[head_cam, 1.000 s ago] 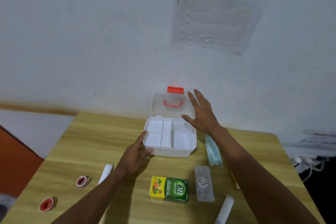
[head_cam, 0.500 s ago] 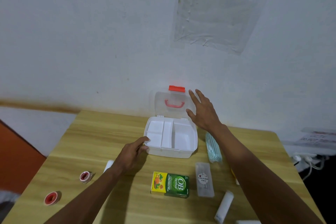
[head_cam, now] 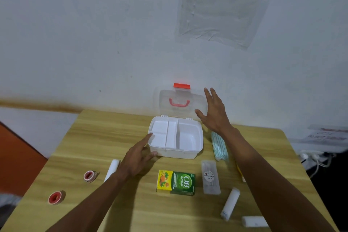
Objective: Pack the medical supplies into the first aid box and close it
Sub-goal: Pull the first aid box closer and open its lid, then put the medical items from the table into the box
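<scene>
Against the far edge of the wooden counter [head_cam: 105, 137], midway along, the white plastic first aid box [head_cam: 177, 154] stands with its clear hinged lid [head_cam: 180, 98] raised and its compartments bare, ready for packing. The left hand [head_cam: 136, 158] lays straight fingers on its near-left corner, probably to steady it. The right hand [head_cam: 214, 113] hovers spread beside the lid, holding nothing. The green-and-yellow cardboard carton [head_cam: 176, 182] and the striped pale-green face masks [head_cam: 218, 146] lie unpacked nearby.

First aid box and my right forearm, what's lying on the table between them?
Teal striped face masks lie between the first aid box and the right forearm, in the head view.
</scene>
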